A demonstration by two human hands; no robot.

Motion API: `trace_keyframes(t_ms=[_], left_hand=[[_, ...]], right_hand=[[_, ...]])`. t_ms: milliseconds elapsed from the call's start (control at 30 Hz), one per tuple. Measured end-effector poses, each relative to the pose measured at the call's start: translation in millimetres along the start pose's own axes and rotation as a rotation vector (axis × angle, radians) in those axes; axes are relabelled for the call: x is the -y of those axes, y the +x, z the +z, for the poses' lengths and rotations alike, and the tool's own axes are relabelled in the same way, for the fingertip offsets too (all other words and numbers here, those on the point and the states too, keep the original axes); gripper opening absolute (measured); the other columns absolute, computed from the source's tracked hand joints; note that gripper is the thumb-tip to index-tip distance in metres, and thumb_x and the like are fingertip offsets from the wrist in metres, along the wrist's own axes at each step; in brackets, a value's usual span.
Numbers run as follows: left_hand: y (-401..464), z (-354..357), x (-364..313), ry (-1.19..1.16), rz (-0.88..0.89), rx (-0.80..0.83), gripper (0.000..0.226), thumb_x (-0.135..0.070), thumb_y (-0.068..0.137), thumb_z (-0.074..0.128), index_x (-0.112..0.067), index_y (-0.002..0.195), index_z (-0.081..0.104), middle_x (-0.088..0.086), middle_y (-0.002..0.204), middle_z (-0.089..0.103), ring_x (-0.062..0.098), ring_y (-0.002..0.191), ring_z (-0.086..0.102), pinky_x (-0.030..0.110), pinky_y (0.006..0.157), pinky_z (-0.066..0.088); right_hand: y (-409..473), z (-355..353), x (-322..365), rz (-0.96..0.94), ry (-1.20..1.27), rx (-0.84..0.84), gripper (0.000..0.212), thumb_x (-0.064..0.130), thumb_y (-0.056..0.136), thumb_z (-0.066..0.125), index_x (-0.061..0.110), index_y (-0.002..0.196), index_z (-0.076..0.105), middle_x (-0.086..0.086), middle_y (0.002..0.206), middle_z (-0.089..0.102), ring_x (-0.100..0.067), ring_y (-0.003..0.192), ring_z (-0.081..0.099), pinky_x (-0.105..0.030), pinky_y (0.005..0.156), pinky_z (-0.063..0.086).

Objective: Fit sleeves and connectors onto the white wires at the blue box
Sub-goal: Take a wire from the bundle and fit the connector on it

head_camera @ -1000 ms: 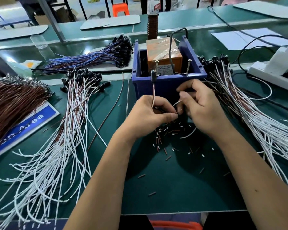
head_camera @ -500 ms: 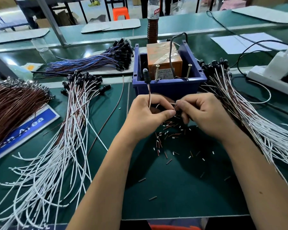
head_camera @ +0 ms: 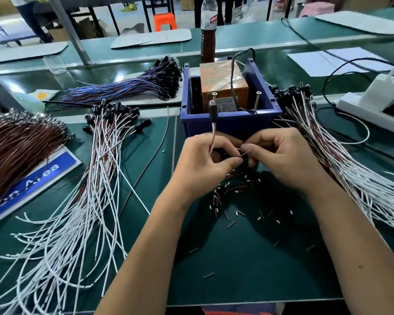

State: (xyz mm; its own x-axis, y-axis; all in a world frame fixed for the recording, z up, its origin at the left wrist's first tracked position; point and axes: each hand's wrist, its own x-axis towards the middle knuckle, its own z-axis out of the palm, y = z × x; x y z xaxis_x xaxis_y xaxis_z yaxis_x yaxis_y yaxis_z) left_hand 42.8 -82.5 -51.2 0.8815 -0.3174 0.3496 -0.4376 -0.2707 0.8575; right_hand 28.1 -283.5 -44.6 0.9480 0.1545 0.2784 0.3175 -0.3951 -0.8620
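Note:
My left hand (head_camera: 208,163) and my right hand (head_camera: 284,160) meet fingertip to fingertip just in front of the blue box (head_camera: 230,122). The left hand grips a wire whose black connector (head_camera: 213,113) sticks up above the fist. Between the right hand's thumb and forefinger is pinched the thin wire end (head_camera: 245,153); whether a sleeve is on it is hidden. Small brown and white sleeves (head_camera: 225,196) lie scattered on the green mat below the hands. One bundle of white wires (head_camera: 77,212) fans out on the left, another bundle of white wires (head_camera: 350,169) on the right.
Inside the blue box stands an orange device (head_camera: 223,78) with two upright screws and a black cable. A bottle (head_camera: 208,30) stands behind it. A blue-wire bundle (head_camera: 123,86) lies back left, brown wires (head_camera: 14,146) far left, a white power strip (head_camera: 373,108) right.
Both hands have drawn back from the box toward me and closed together; the wire's connector now stands higher above my left fist. The loose white wire piece on the mat is gone from view.

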Motion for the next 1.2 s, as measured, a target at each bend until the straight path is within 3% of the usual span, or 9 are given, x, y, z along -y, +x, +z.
trace_keyframes(t_ms=[133, 333, 467, 600, 667, 767, 967, 1200], left_hand=[[1, -1, 3, 0.025, 0.006, -0.066, 0.005, -0.009, 0.078, 0.082, -0.013, 0.078, 0.079, -0.006, 0.086, 0.078, 0.014, 0.077, 0.073, 0.033, 0.067, 0.056], [3, -9, 3, -0.068, -0.087, -0.191, 0.012, -0.007, 0.08, 0.082, -0.017, 0.075, 0.078, -0.008, 0.086, 0.079, 0.014, 0.077, 0.075, 0.027, 0.071, 0.057], [2, -8, 4, -0.054, -0.069, -0.132, 0.008, -0.01, 0.08, 0.082, -0.015, 0.076, 0.078, -0.008, 0.092, 0.079, 0.011, 0.076, 0.072, 0.027, 0.069, 0.055], [0, 2, 2, 0.032, -0.001, -0.079, 0.009, -0.007, 0.079, 0.083, -0.013, 0.077, 0.078, -0.006, 0.089, 0.078, 0.001, 0.068, 0.065, 0.016, 0.063, 0.046], [2, 3, 2, -0.007, -0.026, -0.121, 0.008, -0.007, 0.08, 0.084, -0.012, 0.078, 0.079, -0.004, 0.087, 0.078, 0.007, 0.072, 0.07, 0.024, 0.065, 0.051], [3, 0, 0, -0.106, -0.076, -0.218, 0.008, -0.005, 0.081, 0.083, -0.011, 0.078, 0.079, -0.002, 0.087, 0.079, 0.015, 0.076, 0.073, 0.03, 0.069, 0.057], [2, -1, -5, -0.194, -0.098, -0.3, 0.006, 0.0, 0.084, 0.081, -0.003, 0.08, 0.077, 0.004, 0.089, 0.08, 0.013, 0.077, 0.074, 0.024, 0.074, 0.058], [2, -4, -4, -0.218, -0.112, -0.316, 0.009, -0.005, 0.084, 0.082, -0.012, 0.08, 0.078, 0.0, 0.087, 0.08, 0.013, 0.077, 0.073, 0.027, 0.074, 0.059]], right_hand=[[-1, 2, 1, 0.051, 0.071, -0.002, 0.009, 0.016, 0.096, 0.075, 0.016, 0.087, 0.078, -0.005, 0.067, 0.074, -0.007, 0.053, 0.058, -0.017, 0.052, 0.046], [0, -5, -2, 0.137, 0.184, -0.028, 0.007, 0.01, 0.095, 0.074, 0.012, 0.091, 0.078, -0.009, 0.074, 0.077, -0.013, 0.06, 0.064, -0.02, 0.06, 0.054], [1, -3, -2, 0.137, 0.175, -0.046, 0.01, 0.008, 0.094, 0.075, 0.014, 0.087, 0.079, -0.008, 0.071, 0.075, -0.013, 0.06, 0.064, -0.02, 0.06, 0.053], [0, 4, 0, 0.131, 0.148, 0.033, 0.01, 0.006, 0.095, 0.074, 0.011, 0.088, 0.079, -0.008, 0.069, 0.075, -0.012, 0.06, 0.062, -0.018, 0.058, 0.052], [0, 5, 1, 0.129, 0.176, 0.004, 0.01, 0.009, 0.098, 0.071, 0.009, 0.091, 0.079, -0.008, 0.07, 0.075, -0.012, 0.059, 0.06, -0.019, 0.057, 0.051], [1, 4, 1, 0.181, 0.326, -0.075, 0.022, 0.016, 0.106, 0.059, 0.005, 0.099, 0.077, -0.01, 0.074, 0.075, -0.017, 0.061, 0.059, -0.024, 0.059, 0.05], [2, 6, 2, 0.292, 0.511, -0.012, 0.035, 0.023, 0.111, 0.047, 0.005, 0.099, 0.075, -0.017, 0.079, 0.076, -0.017, 0.062, 0.06, -0.024, 0.06, 0.049], [1, 8, 1, 0.268, 0.462, 0.006, 0.026, 0.02, 0.103, 0.063, 0.013, 0.084, 0.079, -0.012, 0.076, 0.075, -0.012, 0.06, 0.058, -0.019, 0.058, 0.049]])
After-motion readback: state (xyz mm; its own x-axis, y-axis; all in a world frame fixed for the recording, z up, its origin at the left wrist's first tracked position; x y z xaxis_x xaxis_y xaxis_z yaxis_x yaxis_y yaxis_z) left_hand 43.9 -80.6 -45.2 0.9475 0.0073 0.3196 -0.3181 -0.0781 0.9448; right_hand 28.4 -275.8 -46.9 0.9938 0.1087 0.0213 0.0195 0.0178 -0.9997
